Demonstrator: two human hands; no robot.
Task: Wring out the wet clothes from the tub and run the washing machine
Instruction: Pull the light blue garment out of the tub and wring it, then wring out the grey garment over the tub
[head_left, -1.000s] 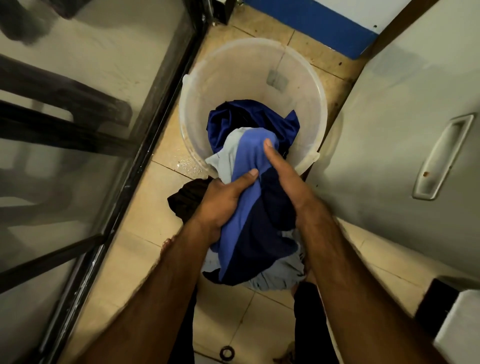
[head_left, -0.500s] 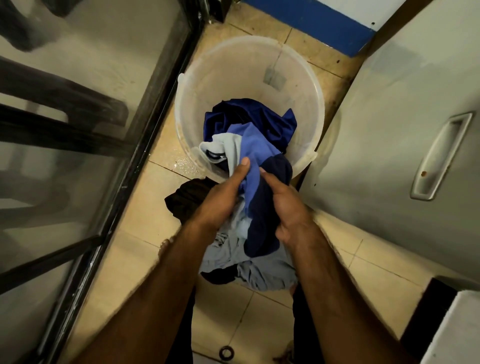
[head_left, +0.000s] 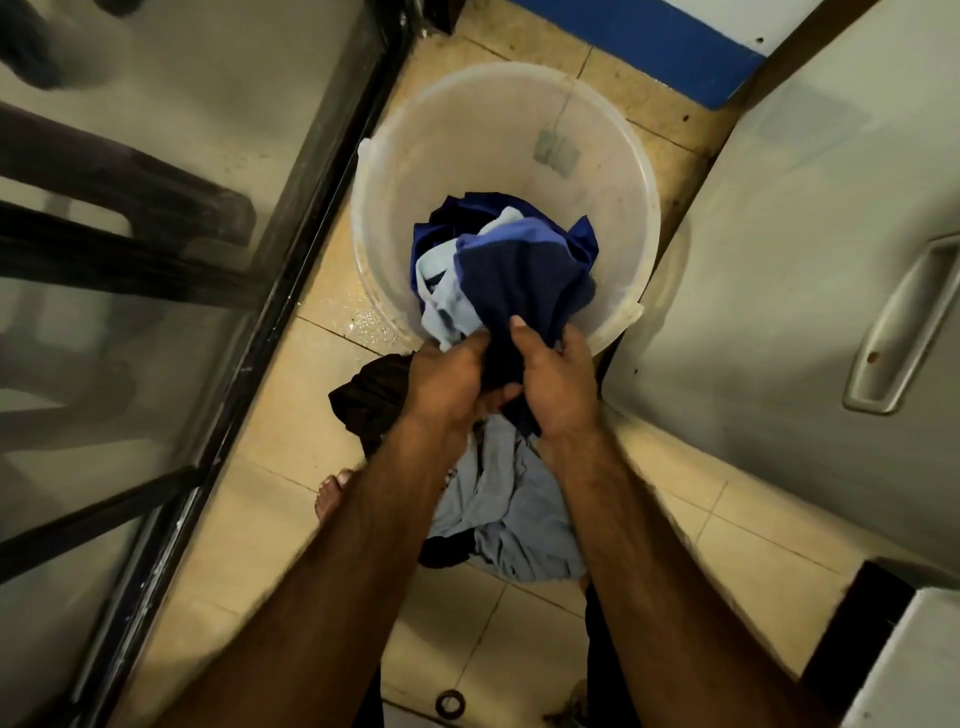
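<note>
A translucent white tub (head_left: 467, 119) stands on the tiled floor, with a dark blue cloth (head_left: 431, 239) in its bottom. Over its near rim I hold a bunched wet garment (head_left: 519, 275) in navy, mid-blue and pale blue. My left hand (head_left: 447, 384) and my right hand (head_left: 556, 379) grip it side by side, thumbs almost touching. Its pale lower part (head_left: 504, 509) hangs down between my forearms. A black cloth (head_left: 369, 395) lies on the floor by the tub, just left of my left wrist.
A glass door with a dark frame (head_left: 249, 332) runs along the left. A grey appliance with a recessed handle (head_left: 893, 332) fills the right side. Water is splashed on the tiles (head_left: 353, 317) beside the tub. My bare foot (head_left: 330, 493) and a floor drain (head_left: 449, 702) are below.
My right hand has closed onto the garment and come in beside the left. The cloth is now bunched tighter over the tub's near rim.
</note>
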